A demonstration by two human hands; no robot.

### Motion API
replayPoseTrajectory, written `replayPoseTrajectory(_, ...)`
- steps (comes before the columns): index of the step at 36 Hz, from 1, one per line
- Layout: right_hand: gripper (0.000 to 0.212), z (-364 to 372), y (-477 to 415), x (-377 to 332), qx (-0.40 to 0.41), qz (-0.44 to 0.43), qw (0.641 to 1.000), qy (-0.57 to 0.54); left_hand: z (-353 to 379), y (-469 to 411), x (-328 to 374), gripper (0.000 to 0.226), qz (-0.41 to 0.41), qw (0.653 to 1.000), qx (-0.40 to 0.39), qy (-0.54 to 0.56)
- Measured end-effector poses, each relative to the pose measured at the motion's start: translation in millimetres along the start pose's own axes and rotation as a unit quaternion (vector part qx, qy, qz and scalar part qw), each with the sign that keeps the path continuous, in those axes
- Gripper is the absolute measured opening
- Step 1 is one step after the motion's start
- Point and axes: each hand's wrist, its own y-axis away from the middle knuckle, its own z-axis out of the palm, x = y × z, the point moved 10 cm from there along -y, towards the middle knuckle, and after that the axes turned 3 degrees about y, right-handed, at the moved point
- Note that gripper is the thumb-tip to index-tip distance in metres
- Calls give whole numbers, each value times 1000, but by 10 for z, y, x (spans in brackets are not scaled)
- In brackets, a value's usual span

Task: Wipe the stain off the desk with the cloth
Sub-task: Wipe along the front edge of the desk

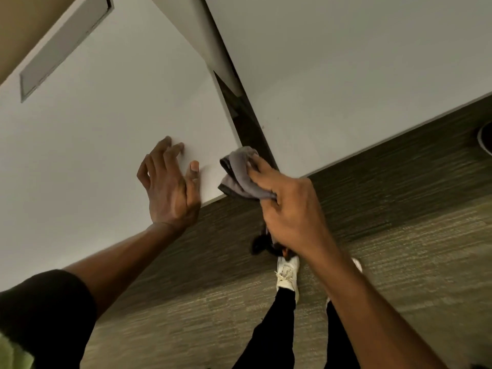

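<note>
Above olive carpet, the plain white table (106, 145) shows no stain I can spot (maybe gone, maybe under the cloth), left hand (170, 187) spread flat, right hand (290, 209) clutching the crumpled grey cloth (238, 174) at its corner.

The right hand (290, 209) covers the near part of the grey cloth (239, 173), so how far the fabric runs under the palm cannot be told. A dark object (262, 245) just below that hand is blurred and partly hidden; what it is stays unclear. The right forearm hides most of the right shoe (356, 265). A round dark object (485, 138) at the right edge is cut off. No stain can be made out on the desk (93, 155), whose left part runs out of frame.
</note>
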Motion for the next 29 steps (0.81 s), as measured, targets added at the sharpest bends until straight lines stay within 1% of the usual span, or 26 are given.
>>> replayPoseTrajectory(2,56,-2,-272,-6,-9,5,1000,15,-4,2,2,50,0,1000,1,-1)
replayPoseTrajectory(6,49,-14,-984,-50,-1,14,1000,13,-9,-9,0,49,3,1000,2,-7)
replayPoseTrajectory(9,55,-12,-1432,-131,3,19,1000,20,-14,-21,1,49,4,1000,0,-7)
replayPoseTrajectory(12,60,-9,-1634,-121,1,27,1000,11,-20,-16,18,47,5,1000,-3,-12)
replayPoseTrajectory(16,60,7,-1369,-75,4,26,1000,-15,-30,-15,41,49,-2,1000,-14,-10)
replayPoseTrajectory(19,59,16,-850,6,11,20,999,-26,-34,-5,47,49,-10,1000,-17,-9)
replayPoseTrajectory(21,63,27,-441,73,12,10,999,-30,-34,-6,52,50,-15,1000,-20,-9)
replayPoseTrajectory(24,70,74,31,162,0,30,996,-86,-30,-1,65,52,-17,1000,-22,-10)
replayPoseTrajectory(26,70,76,83,188,3,35,995,-97,-33,-5,75,52,-17,1000,-20,-11)
replayPoseTrajectory(29,66,62,-158,205,8,40,997,-70,-18,3,68,53,-15,1000,-22,-10)
